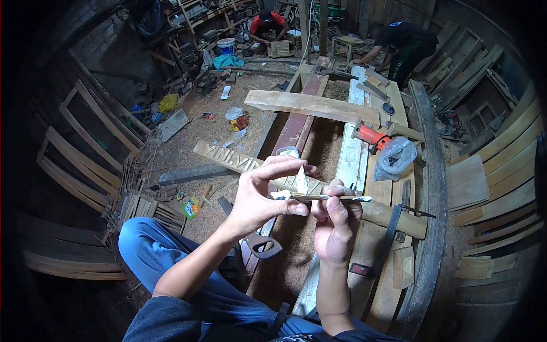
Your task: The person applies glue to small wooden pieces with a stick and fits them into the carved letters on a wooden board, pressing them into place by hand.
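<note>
Close in front of me, a thin flat strip [362, 199] smeared with white paste lies nearly level between my hands. My right hand [335, 225] pinches it between thumb and fingers, with its right end sticking out. On the left, my left hand [259, 191] curves around the strip's other end, thumb below and forefinger above. A white pointed piece [301, 181] stands up from the strip, its tip near my left forefinger. Beneath my hands runs a long wooden board [222, 158] with carved letters, partly hidden by them.
A handsaw [264, 246] lies below my left hand. To the right are a red power tool [371, 137], a plastic bag [394, 158] and a metal square [389, 233]. A paint can [236, 119] stands on the shavings. Two people [268, 27] [407, 43] crouch and bend farther back.
</note>
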A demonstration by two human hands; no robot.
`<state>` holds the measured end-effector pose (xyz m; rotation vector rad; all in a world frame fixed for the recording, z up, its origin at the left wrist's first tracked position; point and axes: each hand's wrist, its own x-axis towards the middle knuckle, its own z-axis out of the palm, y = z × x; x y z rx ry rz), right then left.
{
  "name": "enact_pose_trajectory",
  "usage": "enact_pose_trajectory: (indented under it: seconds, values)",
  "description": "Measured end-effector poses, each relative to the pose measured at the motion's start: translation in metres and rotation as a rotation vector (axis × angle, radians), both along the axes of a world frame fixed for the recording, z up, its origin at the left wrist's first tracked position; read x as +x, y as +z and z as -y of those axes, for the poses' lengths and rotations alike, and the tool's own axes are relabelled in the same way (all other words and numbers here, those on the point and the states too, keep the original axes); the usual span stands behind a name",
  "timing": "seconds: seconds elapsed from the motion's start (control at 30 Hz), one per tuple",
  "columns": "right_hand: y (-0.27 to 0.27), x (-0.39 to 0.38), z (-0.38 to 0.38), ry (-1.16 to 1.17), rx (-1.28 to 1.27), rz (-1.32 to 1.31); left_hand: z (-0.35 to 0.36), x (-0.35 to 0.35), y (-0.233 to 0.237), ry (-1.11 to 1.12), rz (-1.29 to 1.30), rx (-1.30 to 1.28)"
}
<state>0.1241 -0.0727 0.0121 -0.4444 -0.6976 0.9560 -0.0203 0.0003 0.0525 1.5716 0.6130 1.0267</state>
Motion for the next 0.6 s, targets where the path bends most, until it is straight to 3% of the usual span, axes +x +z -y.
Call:
enact_pose_trajectory:
  seconds: [0.6]
  values:
    - [0.0009, -0.0076, 0.0012, -0.134, -0.066, 0.035, 0.0003, -0.0013, 0.0008, -0.011, -0.013, 0.040]
